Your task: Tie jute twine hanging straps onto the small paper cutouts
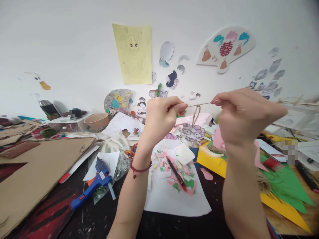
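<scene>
Both hands are raised above the table with a thin brown twine (203, 104) stretched taut between them. My left hand (164, 114) is closed, pinching one end between thumb and fingers. The other end is pinched by my right hand (239, 113), also closed. From the middle of the twine a loop hangs, and on it dangles a paper cat-face cutout (193, 132) with glasses and a pink bow. Below lies a white sheet (179, 207) strewn with pink and green paper scraps, a red-and-black pen (176, 173) resting on them.
A blue glue gun (93, 186) lies left of the sheet, beside large cardboard (50, 176). Green paper (286, 182), yellow paper (211, 161) and a twine roll (263, 182) lie to the right. A tan bowl (96, 122) stands at the back left. Drawings and a paper fan (225, 48) are on the wall.
</scene>
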Available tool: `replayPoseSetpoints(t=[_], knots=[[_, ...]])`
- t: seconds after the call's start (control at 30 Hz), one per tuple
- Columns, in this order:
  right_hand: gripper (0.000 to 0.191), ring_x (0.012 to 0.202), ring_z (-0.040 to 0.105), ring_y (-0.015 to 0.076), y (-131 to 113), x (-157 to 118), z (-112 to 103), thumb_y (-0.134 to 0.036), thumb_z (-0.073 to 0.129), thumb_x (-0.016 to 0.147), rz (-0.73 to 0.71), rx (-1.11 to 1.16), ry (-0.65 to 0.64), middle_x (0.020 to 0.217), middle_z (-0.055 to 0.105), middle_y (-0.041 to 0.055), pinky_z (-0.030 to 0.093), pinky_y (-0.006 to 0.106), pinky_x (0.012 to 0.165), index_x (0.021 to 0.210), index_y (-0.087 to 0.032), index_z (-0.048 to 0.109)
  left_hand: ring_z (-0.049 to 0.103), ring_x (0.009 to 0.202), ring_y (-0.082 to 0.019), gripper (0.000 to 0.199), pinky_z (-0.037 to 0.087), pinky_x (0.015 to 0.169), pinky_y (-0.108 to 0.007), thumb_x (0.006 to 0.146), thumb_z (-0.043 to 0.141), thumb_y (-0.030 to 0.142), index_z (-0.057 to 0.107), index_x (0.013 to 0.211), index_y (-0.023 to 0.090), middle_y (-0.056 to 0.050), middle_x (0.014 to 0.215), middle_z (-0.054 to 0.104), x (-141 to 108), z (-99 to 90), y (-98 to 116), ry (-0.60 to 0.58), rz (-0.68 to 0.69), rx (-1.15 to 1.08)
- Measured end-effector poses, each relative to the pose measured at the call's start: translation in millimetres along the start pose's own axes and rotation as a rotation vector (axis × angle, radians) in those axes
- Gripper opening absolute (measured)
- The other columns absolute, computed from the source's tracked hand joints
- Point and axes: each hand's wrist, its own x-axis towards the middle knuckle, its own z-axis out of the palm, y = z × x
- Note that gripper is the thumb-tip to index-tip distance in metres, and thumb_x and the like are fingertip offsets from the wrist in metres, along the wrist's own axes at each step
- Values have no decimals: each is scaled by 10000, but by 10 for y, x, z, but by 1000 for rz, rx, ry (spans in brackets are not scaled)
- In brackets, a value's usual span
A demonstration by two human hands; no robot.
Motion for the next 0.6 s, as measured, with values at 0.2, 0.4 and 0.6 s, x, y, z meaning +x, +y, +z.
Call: replayPoseSetpoints(t=[0.2, 0.4, 0.6], knots=[[197, 706, 654, 194, 0, 47, 26, -93, 639, 852, 284, 519, -122, 721, 685, 18, 496, 374, 710, 734, -243, 688, 488, 564, -85, 384, 365, 523, -239, 904, 671, 518, 679, 738, 172, -2, 628, 601, 19, 35, -36, -31, -121, -268], [139, 730, 638, 183, -104, 63, 59, -317, 680, 912, 471, 924, -287, 763, 662, 20, 529, 373, 749, 803, -233, 692, 538, 666, -72, 262, 446, 604, -208, 981, 593, 385, 620, 826, 176, -17, 800, 650, 48, 236, -71, -7, -191, -487], [259, 698, 653, 168, -113, 52, 95, -465, 674, 905, 569, 1048, -397, 739, 659, 9, 569, 352, 719, 782, -238, 664, 524, 583, -61, 215, 460, 558, -209, 1019, 534, 322, 539, 854, 184, 0, 744, 637, 28, 297, 21, -38, -271, -637]])
